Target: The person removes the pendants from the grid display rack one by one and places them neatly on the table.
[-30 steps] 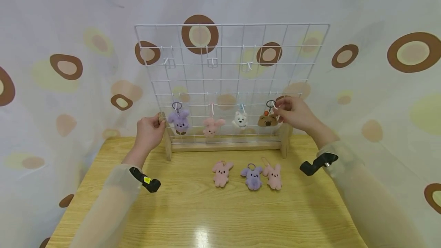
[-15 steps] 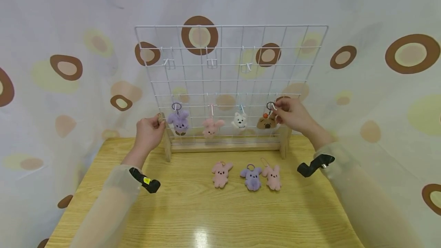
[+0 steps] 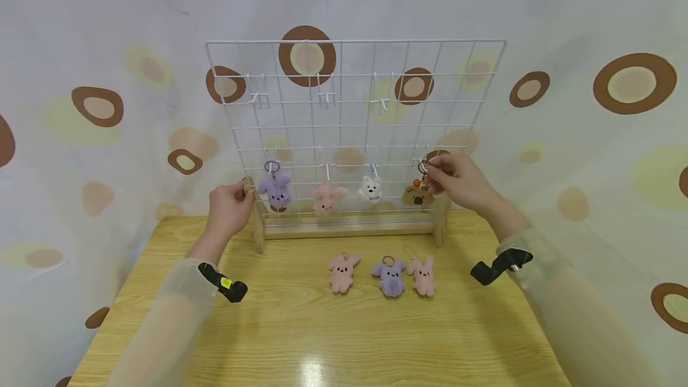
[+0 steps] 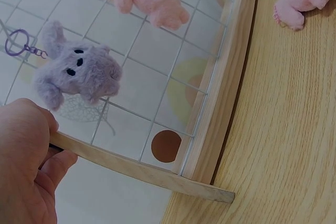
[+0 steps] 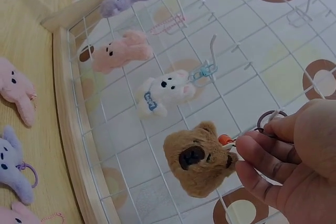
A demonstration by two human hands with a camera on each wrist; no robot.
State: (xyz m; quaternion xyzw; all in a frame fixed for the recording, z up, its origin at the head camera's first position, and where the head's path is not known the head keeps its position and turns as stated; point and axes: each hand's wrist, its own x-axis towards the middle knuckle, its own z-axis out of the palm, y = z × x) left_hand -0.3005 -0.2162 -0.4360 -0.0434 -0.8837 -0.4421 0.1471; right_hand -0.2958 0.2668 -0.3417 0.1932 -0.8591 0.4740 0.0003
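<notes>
My right hand (image 3: pixel 457 181) pinches the dark ring (image 5: pixel 266 121) of a brown plush bear-head keychain (image 5: pixel 197 158) with an orange bead (image 5: pixel 226 139). A white hook lies at that ring; whether the ring is on it, I cannot tell. At the other end, my left hand (image 3: pixel 230 208) grips the wooden side post (image 4: pixel 142 170) of the white wire grid rack (image 3: pixel 355 127) between thumb and fingers. Hanging in the same row are a purple plush keychain (image 3: pixel 276 191), a pink one (image 3: pixel 329 199) and a white dog one (image 5: pixel 167 91).
On the wooden table (image 3: pixel 301 333), in front of the rack, lie a pink plush keychain (image 3: pixel 341 272), a purple one (image 3: pixel 391 278) and another pink one (image 3: pixel 423 277). Three white hooks, one of them this hook (image 3: pixel 326 98), sit higher on the grid. A patterned curtain (image 3: pixel 564 154) hangs behind.
The bear keychain has moved slightly right and down relative to the rack, with my right fingers on its ring. My left hand stays on the post. The head view has shifted a little.
</notes>
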